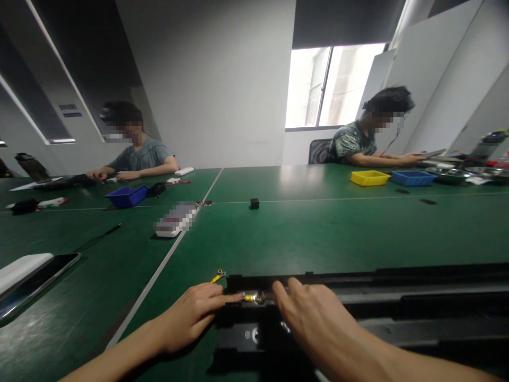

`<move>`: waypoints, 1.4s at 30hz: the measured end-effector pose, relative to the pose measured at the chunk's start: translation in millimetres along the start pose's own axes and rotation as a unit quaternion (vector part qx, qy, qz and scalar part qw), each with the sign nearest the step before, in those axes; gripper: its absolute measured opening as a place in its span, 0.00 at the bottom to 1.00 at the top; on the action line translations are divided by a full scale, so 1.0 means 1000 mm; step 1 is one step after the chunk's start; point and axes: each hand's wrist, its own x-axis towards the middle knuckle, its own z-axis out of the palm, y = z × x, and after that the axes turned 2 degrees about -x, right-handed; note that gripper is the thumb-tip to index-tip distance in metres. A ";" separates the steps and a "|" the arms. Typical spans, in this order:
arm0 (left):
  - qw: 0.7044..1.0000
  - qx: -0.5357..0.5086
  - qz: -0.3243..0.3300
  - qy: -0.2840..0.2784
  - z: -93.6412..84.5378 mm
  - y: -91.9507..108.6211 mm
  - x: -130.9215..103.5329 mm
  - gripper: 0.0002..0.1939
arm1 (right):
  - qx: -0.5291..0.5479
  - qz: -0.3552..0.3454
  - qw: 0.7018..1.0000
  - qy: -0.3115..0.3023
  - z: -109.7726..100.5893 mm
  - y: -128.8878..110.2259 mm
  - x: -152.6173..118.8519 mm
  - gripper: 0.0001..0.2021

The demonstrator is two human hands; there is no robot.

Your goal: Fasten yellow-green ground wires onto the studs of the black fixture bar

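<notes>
A long black rail-like housing [382, 278] lies along the table's near edge, running off to the right. At its left end, a yellow-sleeved ring terminal [249, 298] sits inside the channel. My left hand [194, 310] has its index finger stretched onto this terminal, with the other fingers curled; a second yellow terminal pair [218, 276] sticks out beyond the knuckles. My right hand [314, 313] is bent over the housing just right of the terminal, its fingers closed and pointing down. What lies beneath those fingertips is hidden.
A phone [43, 284] and a white-cased device [175, 220] lie to the left. Farther back are a small black block [254, 203], a dark blue bin [126, 196], a yellow bin [369, 179] and a blue bin [412, 178]. Two people sit across the green table [318, 233].
</notes>
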 end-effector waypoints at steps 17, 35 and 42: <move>1.000 -0.003 -0.001 -0.001 0.002 -0.002 0.000 0.28 | -0.026 -0.031 0.999 0.014 -0.011 -0.014 -0.006 0.21; 1.000 -0.006 0.001 -0.002 0.000 -0.001 0.001 0.27 | -0.005 -0.006 1.000 0.018 -0.008 -0.011 -0.004 0.19; 1.000 -0.003 -0.001 -0.003 -0.001 0.001 0.002 0.27 | 0.081 -0.019 0.997 0.001 -0.006 0.009 0.003 0.14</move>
